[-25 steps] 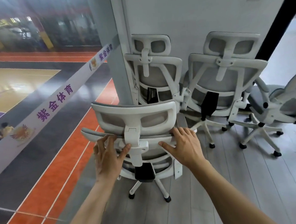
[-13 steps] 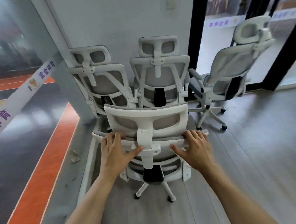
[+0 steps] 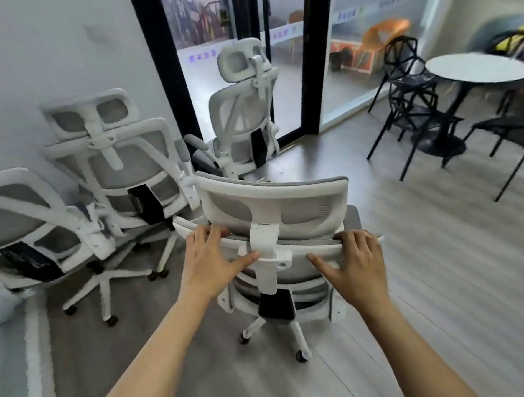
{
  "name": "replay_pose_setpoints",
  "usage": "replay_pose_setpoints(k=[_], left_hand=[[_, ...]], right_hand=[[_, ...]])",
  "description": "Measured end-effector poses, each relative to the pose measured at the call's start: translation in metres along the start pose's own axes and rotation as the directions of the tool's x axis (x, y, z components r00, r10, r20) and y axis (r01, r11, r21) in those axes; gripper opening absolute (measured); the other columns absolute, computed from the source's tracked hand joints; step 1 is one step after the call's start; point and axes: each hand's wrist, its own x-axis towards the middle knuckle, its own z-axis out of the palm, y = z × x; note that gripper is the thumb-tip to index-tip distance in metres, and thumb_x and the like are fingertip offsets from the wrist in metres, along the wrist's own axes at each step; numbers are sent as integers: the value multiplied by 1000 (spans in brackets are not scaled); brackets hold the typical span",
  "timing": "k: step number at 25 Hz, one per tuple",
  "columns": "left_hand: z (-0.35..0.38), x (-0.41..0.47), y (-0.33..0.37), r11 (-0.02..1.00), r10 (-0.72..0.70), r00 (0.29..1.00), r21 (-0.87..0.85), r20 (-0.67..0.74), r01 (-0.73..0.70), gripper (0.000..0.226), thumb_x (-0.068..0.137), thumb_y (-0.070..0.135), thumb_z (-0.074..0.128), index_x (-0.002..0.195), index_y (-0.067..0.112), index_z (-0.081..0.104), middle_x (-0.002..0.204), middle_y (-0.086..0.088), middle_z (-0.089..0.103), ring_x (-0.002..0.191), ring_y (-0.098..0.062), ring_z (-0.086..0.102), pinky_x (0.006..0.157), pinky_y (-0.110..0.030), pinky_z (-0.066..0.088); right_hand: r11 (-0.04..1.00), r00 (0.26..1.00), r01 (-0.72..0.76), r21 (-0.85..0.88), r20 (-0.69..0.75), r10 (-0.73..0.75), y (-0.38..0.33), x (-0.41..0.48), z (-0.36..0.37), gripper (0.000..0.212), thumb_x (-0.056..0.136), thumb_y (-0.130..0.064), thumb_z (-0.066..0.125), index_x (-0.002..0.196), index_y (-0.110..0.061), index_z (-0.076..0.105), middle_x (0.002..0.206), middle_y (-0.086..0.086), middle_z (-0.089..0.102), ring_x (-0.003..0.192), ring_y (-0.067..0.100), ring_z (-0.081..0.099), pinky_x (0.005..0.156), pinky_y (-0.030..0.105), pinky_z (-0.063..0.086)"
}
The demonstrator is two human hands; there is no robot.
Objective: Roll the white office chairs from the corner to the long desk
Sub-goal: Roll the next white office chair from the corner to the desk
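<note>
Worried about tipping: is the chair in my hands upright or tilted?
Upright: the chair stands with visible casters on the floor; left hand and right hand grip its backrest.

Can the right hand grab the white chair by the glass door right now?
Probably not. The right hand grips the backrest of the near chair, which stands between it and the chair by the door, farther off.
</note>
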Motion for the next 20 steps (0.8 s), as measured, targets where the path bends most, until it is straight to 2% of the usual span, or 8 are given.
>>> replay_pose_setpoints(k=[3,6,10,15,20], left_hand=[[35,23,38,988,150,986,-40,71,-147,83,63,93,54,119,31,52,119,7,44,120,-19,40,107,-38,36],[71,50,75,954,298,942,-59,151,-293,90,64,94,50,127,29,49,131,4,44,129,-21,37,112,-39,34],[116,85,127,885,461,858,-183,225,-428,90,63,92,55,126,28,50,133,4,43,130,-20,36,111,-41,38],[167,116,193,765,641,711,-323,289,-558,88,63,87,60,126,27,52,132,3,43,130,-20,34,110,-43,40],[207,126,255,604,795,512,-496,325,-623,79,65,81,68,122,29,52,128,3,42,130,-21,33,109,-41,40]], right_hand=[[993,992,-91,-76,-90,84,48,-10,-24,72,81,-79,57,107,-12,62,108,7,62,114,34,54,112,49,37],[966,965,-214,-145,-182,186,84,-18,-48,76,83,-81,51,107,-10,62,106,8,62,112,34,54,114,51,35],[884,890,-416,-215,-298,346,115,-33,-70,78,81,-83,51,108,-11,62,106,8,61,117,37,54,115,51,34],[717,750,-639,-279,-435,498,136,-52,-91,75,79,-80,60,108,-10,62,104,8,61,114,39,55,117,48,32],[555,599,-783,-279,-575,557,145,-74,-112,73,79,-77,60,106,-9,64,102,9,62,108,35,57,115,48,34]])
